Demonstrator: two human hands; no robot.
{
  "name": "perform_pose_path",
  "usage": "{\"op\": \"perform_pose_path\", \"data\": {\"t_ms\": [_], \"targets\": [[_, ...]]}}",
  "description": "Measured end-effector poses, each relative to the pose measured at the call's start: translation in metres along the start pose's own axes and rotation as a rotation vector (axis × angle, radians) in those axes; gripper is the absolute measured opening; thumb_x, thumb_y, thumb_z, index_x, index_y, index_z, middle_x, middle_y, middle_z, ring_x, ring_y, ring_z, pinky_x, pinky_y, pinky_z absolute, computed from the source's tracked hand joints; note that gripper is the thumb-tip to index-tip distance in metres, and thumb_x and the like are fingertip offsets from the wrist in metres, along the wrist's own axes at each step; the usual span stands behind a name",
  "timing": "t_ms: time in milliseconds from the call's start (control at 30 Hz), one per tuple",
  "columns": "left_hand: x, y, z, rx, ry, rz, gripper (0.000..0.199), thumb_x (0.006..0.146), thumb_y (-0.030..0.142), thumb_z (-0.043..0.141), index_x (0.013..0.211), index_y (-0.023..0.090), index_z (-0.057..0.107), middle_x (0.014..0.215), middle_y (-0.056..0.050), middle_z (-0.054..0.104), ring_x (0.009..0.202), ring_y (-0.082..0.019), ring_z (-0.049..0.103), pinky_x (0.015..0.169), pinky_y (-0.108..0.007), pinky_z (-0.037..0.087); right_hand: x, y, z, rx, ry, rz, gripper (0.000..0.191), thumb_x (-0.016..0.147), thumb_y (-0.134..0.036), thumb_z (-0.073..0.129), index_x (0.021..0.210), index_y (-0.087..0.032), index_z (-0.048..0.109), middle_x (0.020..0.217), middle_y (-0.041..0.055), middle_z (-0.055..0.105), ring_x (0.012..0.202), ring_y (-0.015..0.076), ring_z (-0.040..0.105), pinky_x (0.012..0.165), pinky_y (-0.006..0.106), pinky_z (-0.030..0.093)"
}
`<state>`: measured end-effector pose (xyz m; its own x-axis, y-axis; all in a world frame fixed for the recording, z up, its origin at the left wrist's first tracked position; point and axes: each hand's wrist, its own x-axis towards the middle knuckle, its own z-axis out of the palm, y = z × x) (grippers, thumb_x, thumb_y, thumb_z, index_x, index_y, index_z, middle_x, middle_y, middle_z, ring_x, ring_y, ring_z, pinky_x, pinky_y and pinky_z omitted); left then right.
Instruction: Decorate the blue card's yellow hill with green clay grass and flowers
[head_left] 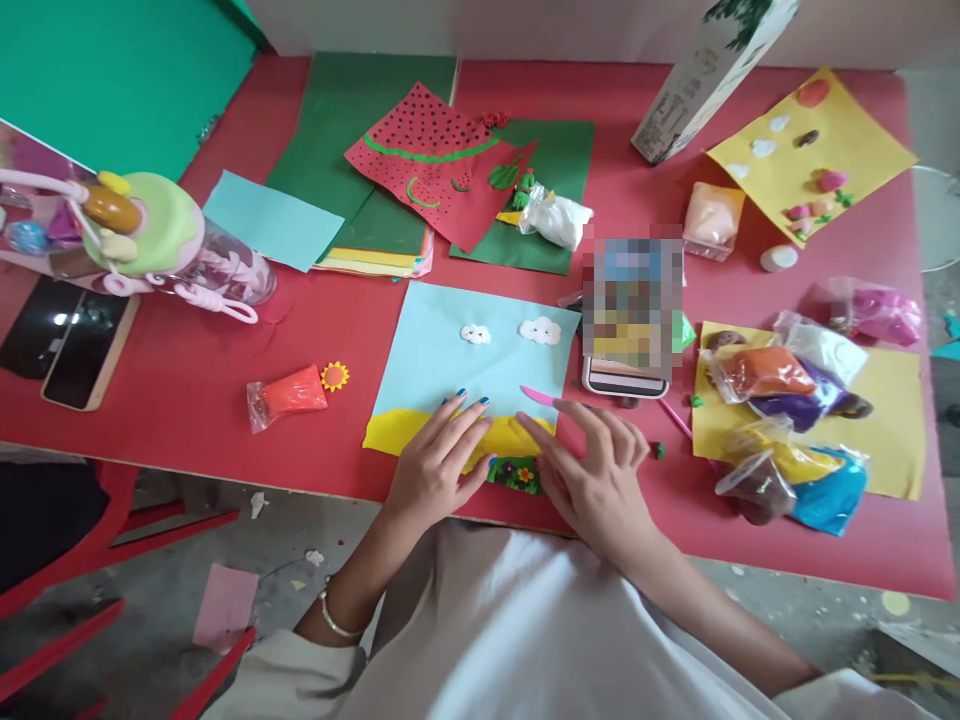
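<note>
A light blue sheet (442, 340) lies before me with two white clay clouds (540, 331) on its upper part. Across its lower part runs a yellow clay band (394, 430), and below that is a green strip with small clay flowers (516, 475). My left hand (439, 460) rests with fingers stretched over the yellow band. In my right hand (600, 470) a pink clay knife (537, 396) is held between the fingers, its blade pointing left over the sheet. The right index fingertip is at the yellow band. The knife's handle is mostly hidden.
Several bags of coloured clay (765, 372) lie at right on a yellow sheet. A phone (626, 378) with a blurred screen stands behind my right hand. Red clay in a bag (296, 395) and a clay sunflower (335, 376) lie left. A bottle (232, 265) stands farther left.
</note>
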<state>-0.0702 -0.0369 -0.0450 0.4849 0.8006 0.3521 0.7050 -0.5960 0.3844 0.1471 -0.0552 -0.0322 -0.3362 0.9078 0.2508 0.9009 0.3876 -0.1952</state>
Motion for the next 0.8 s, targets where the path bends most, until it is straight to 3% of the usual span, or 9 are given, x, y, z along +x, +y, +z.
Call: {"op": "perform_pose_path", "data": {"t_ms": [267,400,500,600,800], "targets": [[0.001,0.002,0.0,0.063,-0.02,-0.004,0.039,0.091,0.019,0.056,0.131,0.015,0.058,0.125,-0.011,0.067,0.125,-0.027,0.058,0.104,-0.041,0.051,0.011,-0.008,0.001,0.038,-0.104,-0.033,0.034,0.094,-0.033,0.055,0.127,-0.035,0.064,0.14,0.0066,0.054,0.127,0.0308,0.041,0.11,0.054,0.025],[0.0,0.003,-0.004,0.051,-0.09,-0.032,0.05,0.093,0.021,0.053,0.143,0.018,0.048,0.133,-0.009,0.063,0.13,-0.027,0.054,0.109,-0.043,0.047,0.014,0.001,-0.005,0.152,-0.16,-0.052,0.039,0.095,-0.027,0.051,0.133,-0.032,0.059,0.143,0.0074,0.052,0.127,0.0308,0.043,0.105,0.052,0.034],[-0.003,0.005,-0.007,0.044,-0.143,-0.016,0.055,0.093,0.017,0.049,0.148,0.02,0.04,0.138,-0.009,0.059,0.134,-0.027,0.049,0.112,-0.045,0.043,0.007,0.013,-0.008,0.248,-0.121,-0.05,0.05,0.093,-0.018,0.049,0.142,-0.029,0.049,0.141,0.0115,0.051,0.124,0.0307,0.046,0.1,0.051,0.041],[-0.005,0.006,-0.009,0.038,-0.17,0.041,0.054,0.092,0.015,0.048,0.146,0.024,0.045,0.138,-0.007,0.059,0.136,-0.026,0.047,0.112,-0.045,0.044,-0.004,0.024,-0.008,0.319,-0.08,-0.065,0.056,0.091,-0.013,0.049,0.145,-0.029,0.044,0.135,0.013,0.053,0.123,0.0307,0.049,0.098,0.052,0.045],[-0.001,0.001,-0.011,0.12,-0.248,0.198,0.038,0.095,0.025,0.051,0.132,0.026,0.06,0.137,-0.005,0.061,0.127,-0.025,0.056,0.107,-0.043,0.046,-0.008,0.032,-0.009,0.389,-0.071,-0.163,0.06,0.088,-0.009,0.048,0.145,-0.028,0.044,0.13,0.0113,0.059,0.123,0.0293,0.053,0.097,0.051,0.049]]}}
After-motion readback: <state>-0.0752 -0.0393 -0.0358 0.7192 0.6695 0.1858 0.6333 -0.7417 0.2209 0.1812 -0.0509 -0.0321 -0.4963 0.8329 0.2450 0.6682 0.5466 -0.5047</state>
